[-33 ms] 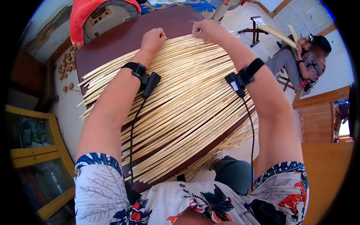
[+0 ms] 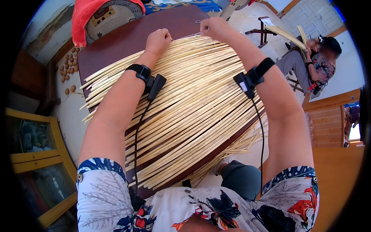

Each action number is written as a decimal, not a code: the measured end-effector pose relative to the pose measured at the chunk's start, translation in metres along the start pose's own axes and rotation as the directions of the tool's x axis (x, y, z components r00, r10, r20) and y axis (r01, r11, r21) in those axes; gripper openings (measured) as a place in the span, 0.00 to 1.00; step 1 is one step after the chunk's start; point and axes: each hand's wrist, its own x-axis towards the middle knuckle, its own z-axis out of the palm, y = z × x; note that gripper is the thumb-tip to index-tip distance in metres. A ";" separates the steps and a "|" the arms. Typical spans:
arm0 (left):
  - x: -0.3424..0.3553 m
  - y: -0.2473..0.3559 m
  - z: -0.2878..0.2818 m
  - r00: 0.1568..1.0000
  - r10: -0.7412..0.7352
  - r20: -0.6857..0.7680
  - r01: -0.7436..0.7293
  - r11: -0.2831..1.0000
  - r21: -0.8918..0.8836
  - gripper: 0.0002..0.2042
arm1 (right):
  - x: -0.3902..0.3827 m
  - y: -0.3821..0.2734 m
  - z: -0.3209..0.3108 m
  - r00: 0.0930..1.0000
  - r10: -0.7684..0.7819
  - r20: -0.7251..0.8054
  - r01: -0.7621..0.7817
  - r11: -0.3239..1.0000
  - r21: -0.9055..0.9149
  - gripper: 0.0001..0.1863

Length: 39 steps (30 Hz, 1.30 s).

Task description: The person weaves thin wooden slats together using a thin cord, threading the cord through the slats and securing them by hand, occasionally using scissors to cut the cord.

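A wide mat-like row of pale, peeled stalks [image 2: 185,96] lies side by side over a dark red-brown table. At its far edge my left hand [image 2: 158,40] is closed in a fist, the fingers curled and what they hold hidden. My right hand [image 2: 211,29] is raised at the far right edge of the row, its fingers pinched together; what is between them is too small to make out. Close by the right fingers, a fine pale thread [image 2: 199,21] shows against the table, and thin strands cross the stalks just below that hand.
Bare tabletop [image 2: 170,21] shows beyond the stalks. More loose stalks [image 2: 239,146] lie low on the right. At the far right a seated person [image 2: 319,65] holds long pale strips beside a folding stool [image 2: 263,33]. Round brown objects [image 2: 69,63] lie on the floor at left, near a glass-fronted cabinet [image 2: 36,157].
My right hand and forearm have shifted slightly right and away from me, lifting off the stalks' far edge. My left hand stays where it was.
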 end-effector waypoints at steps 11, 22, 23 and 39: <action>0.001 -0.004 0.006 0.998 0.029 -0.060 -0.030 0.999 -0.027 0.04 | 0.045 0.016 0.039 0.991 0.083 -0.108 -0.082 0.997 0.012 0.06; -0.001 -0.001 -0.004 0.994 0.000 -0.105 -0.008 0.997 -0.075 0.04 | 0.066 -0.034 0.092 0.988 0.155 0.013 -0.155 0.977 0.143 0.08; -0.001 -0.001 -0.003 0.994 -0.001 -0.107 -0.007 0.997 -0.077 0.04 | 0.065 -0.032 0.091 0.988 0.154 0.014 -0.154 0.978 0.141 0.08; -0.002 0.001 -0.004 0.995 -0.090 -0.045 0.086 0.993 -0.079 0.06 | 0.048 -0.029 0.089 0.984 0.160 -0.076 -0.118 0.912 0.394 0.06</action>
